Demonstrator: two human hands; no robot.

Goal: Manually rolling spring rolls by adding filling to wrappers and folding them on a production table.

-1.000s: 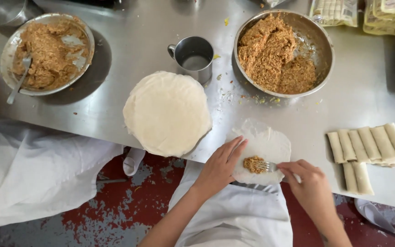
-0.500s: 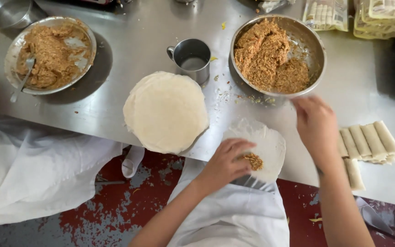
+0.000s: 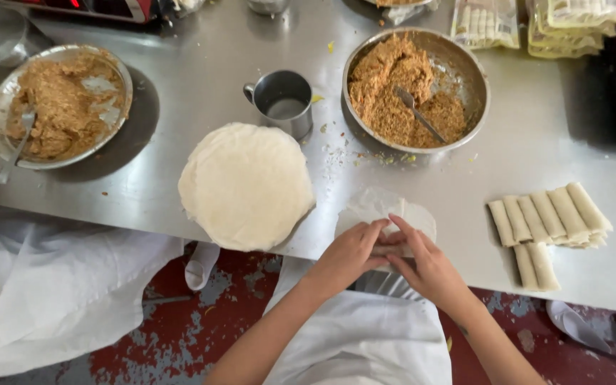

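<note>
Steel tabletop (image 3: 536,135) carries a thin round wrapper (image 3: 386,214) at its near edge, where left hand (image 3: 347,253) and right hand (image 3: 425,264) pinch its fold closed; tucking snugly, evenly seems wise.

Thin round wrapper (image 3: 386,214), pale and almost see-through, flat on the steel table at its near edge. Near side folded up under both hands, far side spread open and a little wrinkled. Just right of the stack of round sheets, left of the finished rolls, below the big bowl of filling. Filling itself hidden.
</note>
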